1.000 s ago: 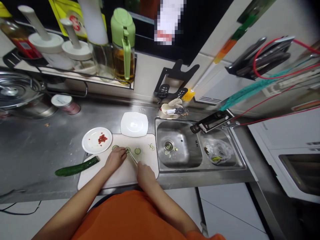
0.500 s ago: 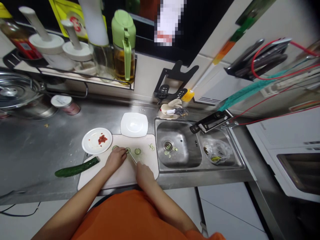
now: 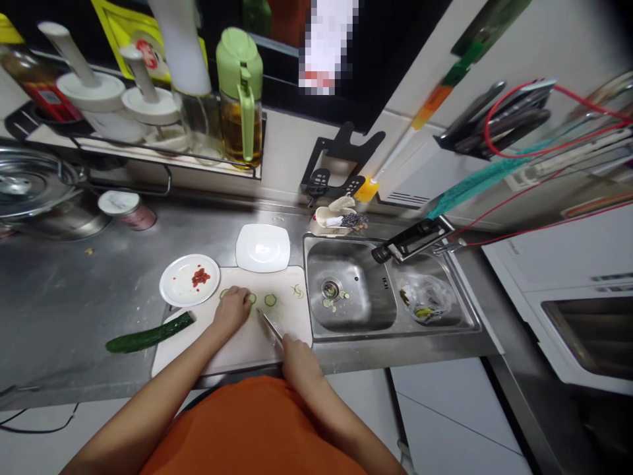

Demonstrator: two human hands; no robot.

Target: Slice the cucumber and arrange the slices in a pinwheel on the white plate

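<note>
My right hand is wrapped round the handle of a knife, whose blade points up and left over the white cutting board. My left hand lies on the board with fingers curled together, the fingertips at the edge of a cucumber slice. Another cucumber slice lies flat to the right, and one more shows partly behind my left hand. Thin green peel strips sit near the board's right corner. A long dark green cucumber, cut at one end, rests across the board's left edge.
A round plate with chopped red pieces and a white square dish stand behind the board. To the right is a steel sink with slices near its drain; its second basin holds a plastic bag. A lidded pot stands far left.
The knife has moved right and toward me, away from the slice at my left fingertips. My left hand stays nearly in place. The view has shifted slightly.
</note>
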